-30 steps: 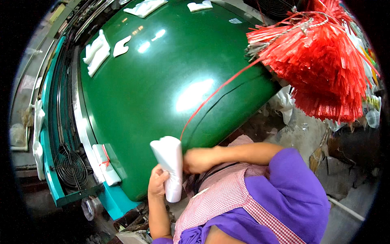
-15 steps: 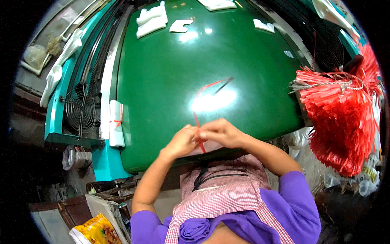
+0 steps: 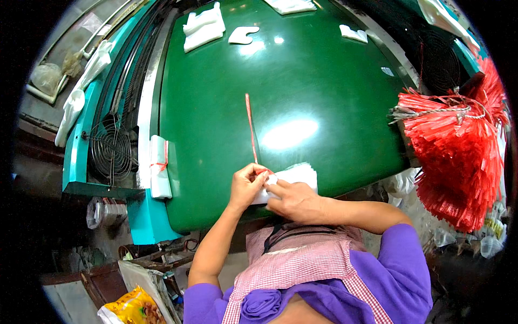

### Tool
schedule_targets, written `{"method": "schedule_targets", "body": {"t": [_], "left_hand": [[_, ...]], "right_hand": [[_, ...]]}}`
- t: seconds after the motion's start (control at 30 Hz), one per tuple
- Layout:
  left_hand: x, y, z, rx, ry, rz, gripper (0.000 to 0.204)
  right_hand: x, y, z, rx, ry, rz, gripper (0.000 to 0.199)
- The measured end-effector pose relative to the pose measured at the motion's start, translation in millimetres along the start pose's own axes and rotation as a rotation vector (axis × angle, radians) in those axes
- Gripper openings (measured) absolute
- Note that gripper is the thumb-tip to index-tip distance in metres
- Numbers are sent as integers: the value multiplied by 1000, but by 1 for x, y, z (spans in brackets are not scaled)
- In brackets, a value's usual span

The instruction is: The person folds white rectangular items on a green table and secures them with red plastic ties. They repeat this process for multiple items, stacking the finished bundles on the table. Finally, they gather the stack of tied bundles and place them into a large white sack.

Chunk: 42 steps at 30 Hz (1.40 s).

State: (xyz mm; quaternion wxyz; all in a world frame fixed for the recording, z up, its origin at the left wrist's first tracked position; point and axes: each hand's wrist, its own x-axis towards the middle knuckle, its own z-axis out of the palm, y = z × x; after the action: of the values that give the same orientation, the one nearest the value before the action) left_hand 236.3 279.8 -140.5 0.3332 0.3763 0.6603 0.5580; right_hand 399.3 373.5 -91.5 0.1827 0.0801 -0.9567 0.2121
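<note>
At the near edge of the green table (image 3: pixel 210 119), a stack of white plastic bags (image 3: pixel 302 174) lies under my hands. My left hand (image 3: pixel 247 186) is closed in a pinch on a red plastic strip (image 3: pixel 250 124) at the bundle's left end. One end of the strip runs straight away from me over the table. My right hand (image 3: pixel 299 202) bends its fingers over the bags and grips them next to the left fingertips. Where the strip passes at the bundle is partly hidden by my fingers.
A tied white bag bundle (image 3: pixel 159 167) lies on the table's left edge. A thick bunch of red strips (image 3: pixel 448 156) hangs at the right. White bag pieces (image 3: pixel 204 29) lie at the far end. A teal frame with a wire fan guard (image 3: pixel 110 151) stands left.
My hands have drawn apart somewhat, the right one coming lower and nearer to me. The white bags now show more. The strip's loose end has swung left and straightened.
</note>
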Motion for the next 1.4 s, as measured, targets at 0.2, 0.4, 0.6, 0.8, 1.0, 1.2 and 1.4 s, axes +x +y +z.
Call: {"method": "schedule_targets", "body": {"t": [0.2, 0.4, 0.6, 0.8, 1.0, 1.2, 1.4], "left_hand": [[5, 12, 1, -180, 36, -98, 8], [29, -1, 38, -189, 83, -27, 10], [34, -17, 59, 187, 46, 317, 9], [30, -1, 73, 747, -183, 1002, 11], [77, 0, 27, 668, 9, 367, 16], [97, -6, 0, 875, 84, 318, 17], [54, -11, -21, 1127, -50, 352, 51]], "right_hand": [[0, 14, -1, -164, -34, -48, 20], [-10, 68, -15, -159, -212, -21, 14], [-13, 120, 21, 1413, 106, 834, 17], [-21, 131, 31, 733, 114, 341, 17], [-30, 115, 34, 301, 205, 243, 22], [-17, 106, 18, -284, 152, -74, 17], [53, 176, 60, -34, 53, -2, 36]]}}
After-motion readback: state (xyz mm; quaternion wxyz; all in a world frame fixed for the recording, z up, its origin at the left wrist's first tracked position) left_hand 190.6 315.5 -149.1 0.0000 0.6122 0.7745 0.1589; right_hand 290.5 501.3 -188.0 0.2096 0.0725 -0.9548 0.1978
